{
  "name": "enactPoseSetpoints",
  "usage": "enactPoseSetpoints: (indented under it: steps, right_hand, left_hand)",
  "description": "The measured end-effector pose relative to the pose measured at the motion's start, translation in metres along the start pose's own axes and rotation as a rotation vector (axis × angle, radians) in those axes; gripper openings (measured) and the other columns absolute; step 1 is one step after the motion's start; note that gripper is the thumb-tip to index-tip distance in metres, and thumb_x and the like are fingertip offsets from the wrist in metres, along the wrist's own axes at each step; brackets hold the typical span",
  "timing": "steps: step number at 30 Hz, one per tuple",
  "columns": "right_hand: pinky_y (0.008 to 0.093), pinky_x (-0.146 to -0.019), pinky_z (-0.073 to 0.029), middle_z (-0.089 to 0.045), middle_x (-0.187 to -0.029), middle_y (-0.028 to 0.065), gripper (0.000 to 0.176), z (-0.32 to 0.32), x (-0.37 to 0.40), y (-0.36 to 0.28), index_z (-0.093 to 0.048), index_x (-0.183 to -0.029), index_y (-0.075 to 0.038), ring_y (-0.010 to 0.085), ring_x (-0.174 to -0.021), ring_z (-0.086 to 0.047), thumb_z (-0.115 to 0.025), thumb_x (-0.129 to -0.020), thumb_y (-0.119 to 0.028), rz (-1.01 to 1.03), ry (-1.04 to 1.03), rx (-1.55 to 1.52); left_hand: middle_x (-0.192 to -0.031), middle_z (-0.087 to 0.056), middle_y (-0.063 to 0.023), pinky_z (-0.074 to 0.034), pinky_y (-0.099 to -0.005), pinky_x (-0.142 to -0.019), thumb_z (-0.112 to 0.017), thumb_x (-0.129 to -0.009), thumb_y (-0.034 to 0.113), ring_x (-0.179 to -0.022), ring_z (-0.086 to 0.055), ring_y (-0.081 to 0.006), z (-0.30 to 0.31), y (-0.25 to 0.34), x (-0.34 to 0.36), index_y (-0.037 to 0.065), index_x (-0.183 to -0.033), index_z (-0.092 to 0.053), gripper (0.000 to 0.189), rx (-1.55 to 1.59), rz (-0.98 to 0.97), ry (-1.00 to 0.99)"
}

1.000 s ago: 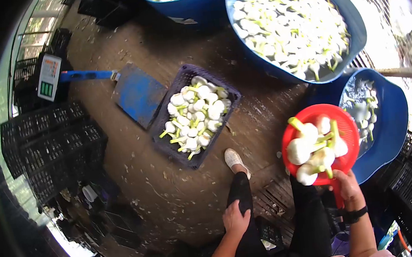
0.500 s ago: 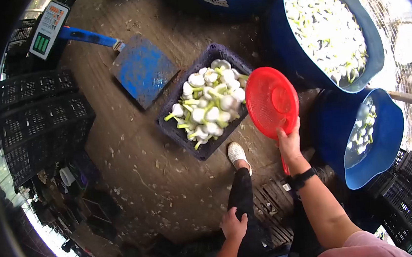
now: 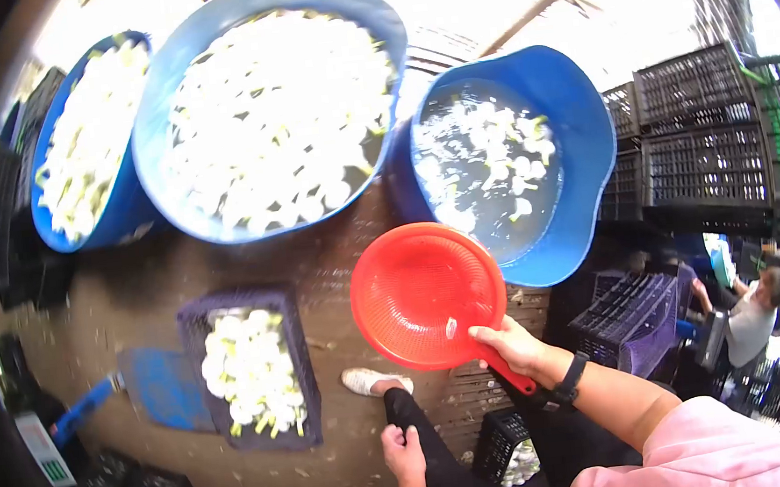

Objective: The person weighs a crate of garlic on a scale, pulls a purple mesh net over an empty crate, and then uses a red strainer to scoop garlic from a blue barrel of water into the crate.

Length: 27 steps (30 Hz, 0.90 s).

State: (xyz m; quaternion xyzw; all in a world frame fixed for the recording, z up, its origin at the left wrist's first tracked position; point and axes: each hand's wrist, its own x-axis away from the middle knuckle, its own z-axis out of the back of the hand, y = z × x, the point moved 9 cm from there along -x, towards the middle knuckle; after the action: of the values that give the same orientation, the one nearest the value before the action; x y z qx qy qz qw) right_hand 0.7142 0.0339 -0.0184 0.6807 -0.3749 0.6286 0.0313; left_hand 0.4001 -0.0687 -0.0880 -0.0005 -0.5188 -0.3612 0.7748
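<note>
My right hand (image 3: 510, 348) grips the handle of a red plastic strainer (image 3: 403, 284), held bowl up. Only a small pale scrap shows in its bowl. It overlaps the near edge of a blue tub (image 3: 579, 159) where garlic bulbs (image 3: 515, 175) float in water. My left hand (image 3: 403, 451) hangs beside my leg, its fingers curled in with nothing visible in them. To its left, a dark purple crate (image 3: 307, 374) on the floor holds garlic (image 3: 252, 369) with short green stems.
Another blue tub (image 3: 152, 163) and a narrower-looking one (image 3: 42, 216) are full of garlic. A blue platform scale (image 3: 165, 392) stands left of the crate. Black crates (image 3: 702, 166) are stacked at right, near a seated person (image 3: 752, 321). A small crate (image 3: 494, 445) stands by my legs.
My view has swung right toward the tubs. The strainer has moved with my right hand from beside the garlic crate to the water tub's edge. My left hand has curled and come off my thigh.
</note>
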Motion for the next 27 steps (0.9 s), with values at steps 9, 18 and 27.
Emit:
enactPoseSetpoints:
  steps: [9,18,27]
  right_hand:
    - [0.0286,-0.043,-0.049,-0.059,-0.085,0.0088,0.022,0.229,-0.011,-0.056,-0.051,-0.104,0.0,0.0164,-0.059,-0.056,-0.053,-0.089,-0.016,0.074,0.463,-0.337]
    - [0.0369,-0.052,-0.051,-0.054,-0.102,0.0116,0.036,0.351,-0.111,-0.046,-0.038,-0.117,-0.01,0.0238,-0.077,-0.057,-0.057,-0.087,-0.02,-0.176,0.819,-0.248]
    - [0.0346,-0.05,-0.05,-0.058,-0.092,0.0122,0.026,0.365,-0.192,0.004,-0.047,-0.108,-0.003,0.0239,-0.069,-0.058,-0.053,-0.09,-0.022,-0.22,0.941,-0.52]
  left_hand:
    - [-0.113,-0.053,-0.0183,-0.043,-0.0367,-0.087,-0.065,-0.081,0.016,-0.099,-0.054,-0.0243,-0.13,0.361,-0.104,0.0,-0.122,-0.042,0.051,0.271,-0.467,-0.044]
    - [-0.096,-0.063,-0.0182,-0.047,-0.039,-0.078,-0.062,-0.08,0.015,-0.085,-0.062,-0.0306,-0.168,0.426,-0.136,-0.002,-0.112,-0.05,0.038,-0.078,-0.509,0.479]
    - [-0.099,-0.062,-0.0189,-0.047,-0.0379,-0.079,-0.061,-0.081,0.011,-0.085,-0.061,-0.0288,-0.167,0.43,-0.133,-0.004,-0.112,-0.05,0.036,-0.062,-0.476,0.448]
